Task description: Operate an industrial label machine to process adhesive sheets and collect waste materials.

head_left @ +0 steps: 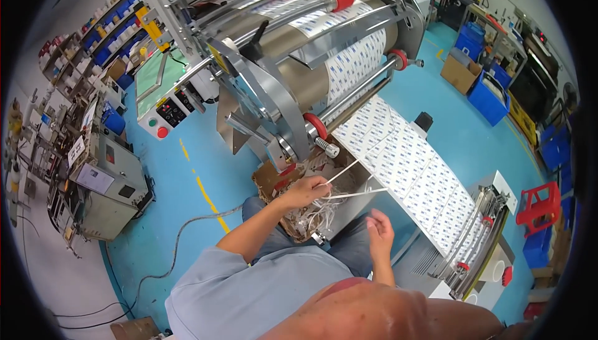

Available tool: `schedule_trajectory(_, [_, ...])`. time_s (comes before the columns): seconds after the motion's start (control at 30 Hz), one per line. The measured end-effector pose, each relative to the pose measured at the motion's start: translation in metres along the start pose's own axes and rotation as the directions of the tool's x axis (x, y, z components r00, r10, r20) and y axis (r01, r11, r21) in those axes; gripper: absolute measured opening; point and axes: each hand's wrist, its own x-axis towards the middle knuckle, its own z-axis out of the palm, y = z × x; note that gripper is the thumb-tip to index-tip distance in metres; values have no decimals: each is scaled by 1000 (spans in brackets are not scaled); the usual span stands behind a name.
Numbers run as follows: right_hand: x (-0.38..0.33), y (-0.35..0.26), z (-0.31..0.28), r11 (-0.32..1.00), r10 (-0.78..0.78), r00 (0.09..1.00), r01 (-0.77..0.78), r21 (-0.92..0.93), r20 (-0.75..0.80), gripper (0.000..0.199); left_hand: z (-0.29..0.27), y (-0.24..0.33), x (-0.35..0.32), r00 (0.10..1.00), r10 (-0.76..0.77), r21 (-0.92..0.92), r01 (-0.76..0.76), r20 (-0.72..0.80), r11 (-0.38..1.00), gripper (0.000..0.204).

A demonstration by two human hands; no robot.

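The left hand [305, 192] pinches white strips [358, 193]. The right hand [379, 233] is apart, half open, near the sheet [423, 172].

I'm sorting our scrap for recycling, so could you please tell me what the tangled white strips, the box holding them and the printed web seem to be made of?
White strips: perhaps matt paper or plastic film, thin and limp; the look leaves it open. Box: likely matt cardboard, brown with ragged edges. Printed web: probably smooth coated paper or film, thin and flat.
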Motion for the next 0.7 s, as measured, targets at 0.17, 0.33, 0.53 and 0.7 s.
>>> schedule_trajectory(0.17, [38,26,41,956,82,979,-130,261,187,61,15,-10,-5,980,181,-212,-160,81,964,28])
schedule_trajectory(0.33, [79,27,84,803,51,912,-280,527,407,42,19,-24,-17,995,97,-181,-102,-40,978,20])
schedule_trajectory(0.53, [94,44,105,867,88,925,-254,429,370,15,-1,-38,-10,952,211,-126,-243,-221,962,17])
schedule_trajectory(0.7, [103,70,125,921,191,954,-256,294,233,15,-28,-46,4,942,265,15,-268,-203,963,24])
